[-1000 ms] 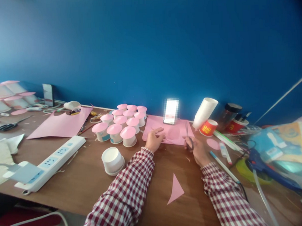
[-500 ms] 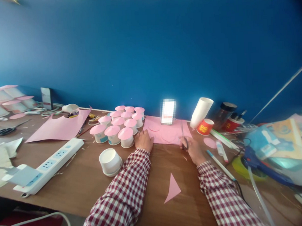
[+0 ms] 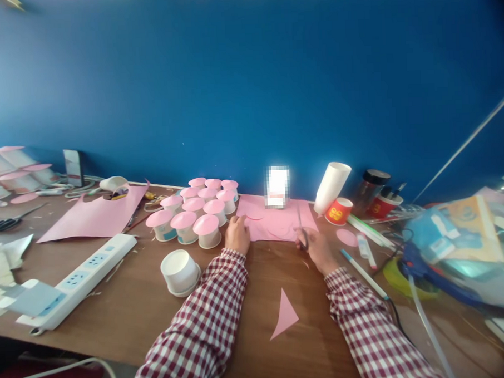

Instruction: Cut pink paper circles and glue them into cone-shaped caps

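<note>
Against the blue wall lies a pink paper sheet (image 3: pixel 292 209) with round outlines or discs on it. My left hand (image 3: pixel 236 236) is closed at its left front corner, fingers curled over the edge. Dark-handled scissors (image 3: pixel 303 237) are in my right hand (image 3: pixel 319 250), blades pointing away over the sheet's right part. Left of my left hand stand several white paper cups topped with pink discs (image 3: pixel 206 224). Nearer me is an upturned white cup (image 3: pixel 180 270). A pink offcut (image 3: pixel 285 315) lies on the table between my forearms.
A power strip (image 3: pixel 88 274) and a cut pink sheet (image 3: pixel 90 218) lie to the left. Stacked white cups (image 3: pixel 333 185), a red cup (image 3: pixel 339 211), pens and a blue glue gun (image 3: pixel 440 289) are on the right. A bright blurred phone-like block (image 3: pixel 277 188) stands behind the sheet.
My left hand has drawn its fingers in at the sheet's left edge. The right hand keeps the scissors in nearly the same place. The view has shifted slightly.
</note>
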Demonstrator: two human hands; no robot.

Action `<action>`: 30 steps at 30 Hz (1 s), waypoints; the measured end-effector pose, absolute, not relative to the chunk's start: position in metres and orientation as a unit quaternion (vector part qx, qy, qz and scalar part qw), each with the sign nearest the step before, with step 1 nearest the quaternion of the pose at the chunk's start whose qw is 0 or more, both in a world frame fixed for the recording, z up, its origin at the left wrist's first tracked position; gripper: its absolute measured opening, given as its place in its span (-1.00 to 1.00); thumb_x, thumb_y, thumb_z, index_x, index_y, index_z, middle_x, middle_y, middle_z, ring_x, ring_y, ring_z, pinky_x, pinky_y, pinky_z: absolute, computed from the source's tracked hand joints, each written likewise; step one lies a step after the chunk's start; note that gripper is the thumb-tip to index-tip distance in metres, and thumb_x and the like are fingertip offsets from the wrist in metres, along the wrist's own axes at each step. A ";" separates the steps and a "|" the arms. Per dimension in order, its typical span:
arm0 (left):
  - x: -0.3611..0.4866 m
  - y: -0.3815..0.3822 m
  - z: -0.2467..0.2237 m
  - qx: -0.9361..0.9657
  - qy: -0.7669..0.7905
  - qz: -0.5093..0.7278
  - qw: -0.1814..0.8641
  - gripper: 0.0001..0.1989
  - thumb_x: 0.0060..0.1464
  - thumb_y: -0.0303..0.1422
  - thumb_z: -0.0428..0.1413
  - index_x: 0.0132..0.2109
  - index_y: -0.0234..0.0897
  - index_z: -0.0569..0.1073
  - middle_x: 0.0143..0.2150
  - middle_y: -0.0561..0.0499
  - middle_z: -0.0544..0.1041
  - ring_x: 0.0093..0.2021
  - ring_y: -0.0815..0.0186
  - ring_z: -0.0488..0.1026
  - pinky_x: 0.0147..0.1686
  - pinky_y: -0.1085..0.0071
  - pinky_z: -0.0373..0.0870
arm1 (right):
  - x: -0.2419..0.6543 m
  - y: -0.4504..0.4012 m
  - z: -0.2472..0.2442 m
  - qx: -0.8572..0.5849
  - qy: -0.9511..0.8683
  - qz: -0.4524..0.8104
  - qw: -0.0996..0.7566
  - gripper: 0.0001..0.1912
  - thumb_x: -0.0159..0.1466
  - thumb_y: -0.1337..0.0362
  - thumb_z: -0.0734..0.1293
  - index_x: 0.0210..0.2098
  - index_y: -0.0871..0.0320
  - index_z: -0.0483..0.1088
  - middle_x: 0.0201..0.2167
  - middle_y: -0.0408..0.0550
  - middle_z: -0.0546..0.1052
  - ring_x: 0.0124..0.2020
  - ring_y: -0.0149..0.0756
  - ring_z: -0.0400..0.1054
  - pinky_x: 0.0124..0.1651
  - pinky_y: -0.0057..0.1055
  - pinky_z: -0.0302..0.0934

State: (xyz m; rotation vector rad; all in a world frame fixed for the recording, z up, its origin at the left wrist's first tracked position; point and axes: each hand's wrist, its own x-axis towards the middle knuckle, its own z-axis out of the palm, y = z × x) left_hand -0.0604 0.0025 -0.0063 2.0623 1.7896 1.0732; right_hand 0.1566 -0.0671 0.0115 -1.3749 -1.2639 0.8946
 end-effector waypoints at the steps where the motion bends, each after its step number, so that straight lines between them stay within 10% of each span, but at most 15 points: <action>1: -0.059 0.004 -0.007 0.681 0.598 0.401 0.136 -0.64 -0.04 -0.52 0.07 -0.03 -0.36 0.44 -0.02 -0.20 0.40 -0.28 0.30 0.45 -0.14 0.34 0.37 | 0.157 -0.066 0.009 -0.566 -0.526 0.375 0.512 -0.51 0.07 -0.08 0.30 -0.26 0.24 0.42 -0.58 -0.14 0.40 -0.55 -0.40 0.27 -0.49 -0.46 0.18; 10: -0.056 0.006 -0.011 0.526 0.519 0.554 0.383 -0.80 -0.21 -0.27 0.24 -0.44 -0.34 0.53 -0.51 -0.02 0.50 -0.50 0.37 0.39 -0.48 0.48 0.33 | 0.158 -0.063 -0.003 -0.557 -0.596 0.343 0.466 -0.54 0.11 0.00 0.32 -0.18 0.26 0.41 -0.57 -0.12 0.42 -0.54 -0.37 0.31 -0.42 -0.42 0.22; 20: -0.046 0.003 0.006 0.246 0.369 0.648 0.619 -0.79 -0.17 -0.51 0.22 -0.36 -0.36 0.34 -0.47 0.10 0.39 -0.49 0.54 0.38 -0.41 0.58 0.40 | 0.147 -0.070 -0.001 -0.557 -0.655 0.289 0.421 -0.59 0.04 0.07 0.38 -0.19 0.17 0.46 -0.46 -0.06 0.53 -0.42 -0.28 0.39 -0.35 -0.40 0.27; 30: -0.042 -0.002 0.003 0.255 0.376 0.613 0.646 -0.78 -0.16 -0.50 0.23 -0.32 -0.36 0.37 -0.47 0.10 0.40 -0.55 0.57 0.35 -0.51 0.63 0.35 | 0.139 -0.075 0.013 -0.514 -0.683 0.344 0.389 -0.75 0.01 0.10 0.38 -0.39 0.12 0.51 -0.54 -0.10 0.52 -0.40 -0.21 0.40 -0.40 -0.40 0.27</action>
